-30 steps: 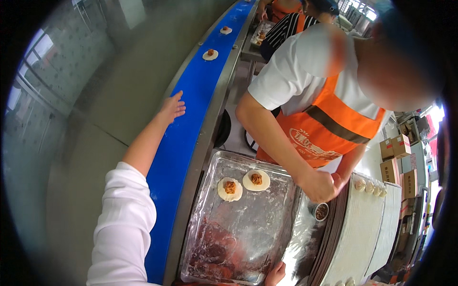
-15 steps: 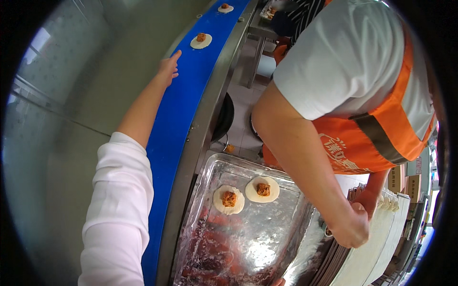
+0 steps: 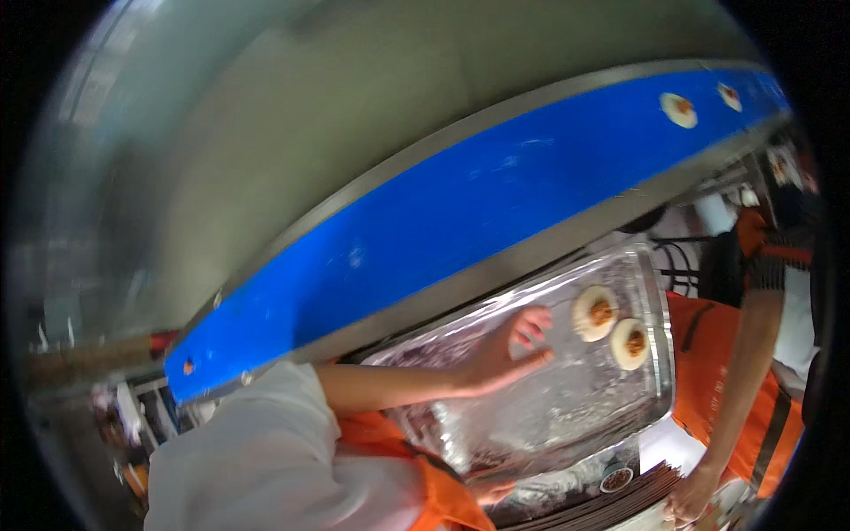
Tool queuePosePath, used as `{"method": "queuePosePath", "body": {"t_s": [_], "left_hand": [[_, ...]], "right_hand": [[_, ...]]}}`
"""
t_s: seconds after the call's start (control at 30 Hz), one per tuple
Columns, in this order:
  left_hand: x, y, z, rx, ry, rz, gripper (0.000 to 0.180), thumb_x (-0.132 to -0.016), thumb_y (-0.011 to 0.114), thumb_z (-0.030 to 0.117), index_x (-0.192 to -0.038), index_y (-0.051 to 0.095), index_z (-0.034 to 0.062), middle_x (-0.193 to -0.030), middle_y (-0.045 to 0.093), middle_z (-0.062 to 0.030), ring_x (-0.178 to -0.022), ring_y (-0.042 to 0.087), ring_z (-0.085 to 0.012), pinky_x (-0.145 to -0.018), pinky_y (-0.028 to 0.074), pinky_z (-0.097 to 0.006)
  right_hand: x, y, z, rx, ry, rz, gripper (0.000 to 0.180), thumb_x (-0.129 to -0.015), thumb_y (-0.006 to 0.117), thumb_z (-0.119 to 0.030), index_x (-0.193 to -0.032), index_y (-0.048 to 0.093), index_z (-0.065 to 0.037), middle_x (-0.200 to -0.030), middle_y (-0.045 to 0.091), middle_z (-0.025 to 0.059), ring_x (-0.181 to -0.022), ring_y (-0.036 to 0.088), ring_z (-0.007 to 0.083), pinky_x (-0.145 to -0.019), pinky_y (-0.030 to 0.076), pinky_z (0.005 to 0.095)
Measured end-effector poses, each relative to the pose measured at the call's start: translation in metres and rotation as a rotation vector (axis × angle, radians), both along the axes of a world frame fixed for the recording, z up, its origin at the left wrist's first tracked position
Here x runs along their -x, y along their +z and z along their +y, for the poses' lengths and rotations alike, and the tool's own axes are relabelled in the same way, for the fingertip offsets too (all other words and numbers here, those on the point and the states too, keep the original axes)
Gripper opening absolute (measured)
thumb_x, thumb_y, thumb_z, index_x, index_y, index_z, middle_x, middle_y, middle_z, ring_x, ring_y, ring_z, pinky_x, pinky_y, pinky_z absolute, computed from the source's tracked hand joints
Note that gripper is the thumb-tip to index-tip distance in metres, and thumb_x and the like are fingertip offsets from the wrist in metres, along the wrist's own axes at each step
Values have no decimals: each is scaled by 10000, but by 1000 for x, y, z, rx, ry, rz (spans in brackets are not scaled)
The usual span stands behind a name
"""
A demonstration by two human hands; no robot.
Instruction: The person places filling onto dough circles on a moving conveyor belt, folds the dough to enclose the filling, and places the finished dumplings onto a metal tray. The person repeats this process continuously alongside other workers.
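Over the metal tray my left hand is held open, fingers bent and apart, thumb stretched out. Nothing shows in it. Two flat rounds of pale dough lie just beyond its fingertips: one dough round and a second dough round, each topped with orange-brown filling. At the tray's near edge my right hand appears closed on the rim; blur and the apron partly hide its fingers. Farther off, another topped dough round rests on the blue belt, with a smaller-looking dough round behind it.
A co-worker in an orange apron stands at the right, with a hand low beside stacked brown slats. A small bowl stands near the slats. A metal edge runs between belt and tray.
The view has swung round, so the belt now crosses the picture sideways. My left hand has left the belt's side and come over the tray, close to the two dough rounds.
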State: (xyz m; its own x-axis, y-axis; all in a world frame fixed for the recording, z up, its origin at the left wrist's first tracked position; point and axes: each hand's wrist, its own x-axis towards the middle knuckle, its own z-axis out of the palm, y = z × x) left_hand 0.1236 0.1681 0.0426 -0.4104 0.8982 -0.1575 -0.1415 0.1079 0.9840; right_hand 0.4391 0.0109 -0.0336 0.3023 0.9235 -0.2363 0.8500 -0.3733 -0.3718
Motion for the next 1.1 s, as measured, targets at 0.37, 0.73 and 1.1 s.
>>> {"method": "queuePosePath", "body": {"t_s": [0.37,0.73,1.1], "left_hand": [[-69,59,-179,-167,7,-142,611,-804,577,349,-1246,293,37,-1127,440,-130,-941,492,-212,-789,432,-345],[-180,82,-394,-398,394,28,644,-803,585,348,-1251,266,14,-1113,433,-150,-901,504,-212,-708,461,-324],[-240,116,-486,-559,560,148,615,-785,608,259,-1251,278,29,-1088,440,-144,-859,498,-194,-698,460,-309]], "right_hand": [[-15,0,20,-73,100,76,373,-830,541,-312,-979,497,27,-920,567,189,-784,574,331,-678,486,426],[-19,-36,-10,-14,-52,777,413,-792,603,-266,-996,498,78,-973,545,223,-804,585,323,-553,506,409],[-44,-83,32,268,72,916,259,-795,617,-221,-689,527,-3,-578,536,93,-451,525,187,-378,469,286]]}}
